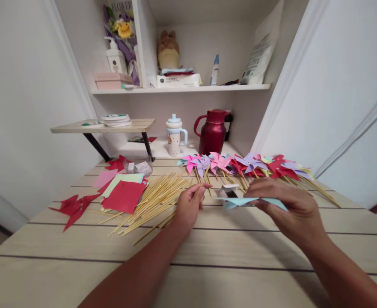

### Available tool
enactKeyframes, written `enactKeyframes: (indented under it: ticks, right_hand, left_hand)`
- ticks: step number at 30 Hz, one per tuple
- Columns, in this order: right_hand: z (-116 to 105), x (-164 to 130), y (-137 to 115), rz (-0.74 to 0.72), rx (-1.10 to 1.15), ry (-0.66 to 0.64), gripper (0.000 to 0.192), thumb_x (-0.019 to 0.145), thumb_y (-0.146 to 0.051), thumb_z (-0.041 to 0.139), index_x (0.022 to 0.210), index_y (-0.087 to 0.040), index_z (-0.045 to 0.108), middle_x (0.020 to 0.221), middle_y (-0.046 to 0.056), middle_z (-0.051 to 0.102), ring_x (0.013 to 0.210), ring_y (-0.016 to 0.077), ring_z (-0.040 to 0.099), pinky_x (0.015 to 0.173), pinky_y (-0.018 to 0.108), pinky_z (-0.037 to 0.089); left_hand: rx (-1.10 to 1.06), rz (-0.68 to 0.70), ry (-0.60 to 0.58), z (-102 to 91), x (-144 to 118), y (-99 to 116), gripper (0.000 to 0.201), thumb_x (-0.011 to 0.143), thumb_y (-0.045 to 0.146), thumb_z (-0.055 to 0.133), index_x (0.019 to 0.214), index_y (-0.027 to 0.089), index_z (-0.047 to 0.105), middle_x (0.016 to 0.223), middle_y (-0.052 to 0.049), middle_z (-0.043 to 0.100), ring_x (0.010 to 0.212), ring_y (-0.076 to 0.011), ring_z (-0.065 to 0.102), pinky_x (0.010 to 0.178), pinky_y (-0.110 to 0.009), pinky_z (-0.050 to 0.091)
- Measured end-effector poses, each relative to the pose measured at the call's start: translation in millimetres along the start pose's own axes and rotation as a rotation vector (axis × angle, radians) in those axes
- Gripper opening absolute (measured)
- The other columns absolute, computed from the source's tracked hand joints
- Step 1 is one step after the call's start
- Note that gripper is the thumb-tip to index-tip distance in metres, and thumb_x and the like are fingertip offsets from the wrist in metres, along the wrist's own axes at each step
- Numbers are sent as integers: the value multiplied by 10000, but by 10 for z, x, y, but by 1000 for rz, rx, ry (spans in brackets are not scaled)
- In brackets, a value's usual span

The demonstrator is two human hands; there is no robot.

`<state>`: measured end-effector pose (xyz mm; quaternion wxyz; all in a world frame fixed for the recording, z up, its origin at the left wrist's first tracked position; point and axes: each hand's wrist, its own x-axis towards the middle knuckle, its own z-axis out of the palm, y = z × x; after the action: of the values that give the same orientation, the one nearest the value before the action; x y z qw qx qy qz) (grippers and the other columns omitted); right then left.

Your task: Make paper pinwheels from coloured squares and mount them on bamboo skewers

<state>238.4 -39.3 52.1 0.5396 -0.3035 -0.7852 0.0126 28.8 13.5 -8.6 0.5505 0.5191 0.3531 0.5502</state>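
Actually, a small box [229,187] stands open near the middle of the worktop [220,252], its pale flaps raised and its inside dark; I can't make out what it holds. Toward the far left corner, a clear container [148,170] holds small whitish pieces. Behind the far edge stand a spotted cup [174,143] and a red jug [213,133], both lidded, so their contents are hidden from me.

My right grip [292,207] is closed on a light blue paper [235,202] — thumb below, fingers above — holding it nearly edge-on over the worktop. The paper reaches leftward from my fingertips, its free end in front of the small box. My left grip [188,205] is just left of the box, thumb and forefinger close together; I cannot tell whether they pinch anything small. Left of that grip lie thin sticks [156,203] beside a red sheet [126,196]; along the far edge, toward the right corner, lie pinwheels [220,161].
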Motion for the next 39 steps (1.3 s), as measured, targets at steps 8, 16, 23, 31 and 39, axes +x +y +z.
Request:
enactKeyframes:
  ticks: [8, 16, 23, 31, 39]
  right_hand:
    - [-52, 68, -132, -141, -39, 24, 219, 840, -118, 705, 977, -271, 782, 797, 37, 746, 758, 217, 684, 714, 387, 550]
    - [-87, 38, -95, -132, -33, -3, 271, 835, -91, 695, 1013, -279, 776, 819, 36, 741, 759, 217, 670, 726, 396, 533]
    - [-83, 20, -85, -179, -21, -8, 375, 803, 6, 671, 1065, -248, 755, 858, 49, 728, 795, 221, 644, 755, 418, 509]
    - [-114, 20, -100, -214, -9, 46, 476, 763, 70, 658, 1112, -240, 751, 884, 49, 725, 816, 226, 648, 743, 428, 506]
    - [-108, 40, -163, -221, -16, 81, 428, 777, 12, 685, 1093, -264, 769, 851, 33, 747, 757, 210, 675, 730, 418, 531]
  left_hand:
    - [211, 92, 28, 185, -278, 138, 282, 859, 412, 603, 929, 200, 777, 759, -33, 645, 648, -163, 484, 598, -268, 336]
    - [157, 24, -49, 300, -453, 201, 422, 929, 600, 447, 921, 205, 598, 572, 64, 303, 527, -128, 262, 510, -267, 215]
    - [265, 61, 14, 287, -521, 257, 365, 955, 508, 441, 846, 198, 601, 600, 48, 370, 564, -133, 345, 545, -256, 284]
    - [625, 428, 108, 258, -590, 273, 317, 966, 259, 474, 674, 204, 586, 586, 23, 496, 550, -133, 429, 545, -248, 343]
    - [792, 703, 106, 240, -597, 260, 257, 956, 136, 482, 913, 186, 730, 666, -8, 644, 599, -141, 561, 568, -234, 444]
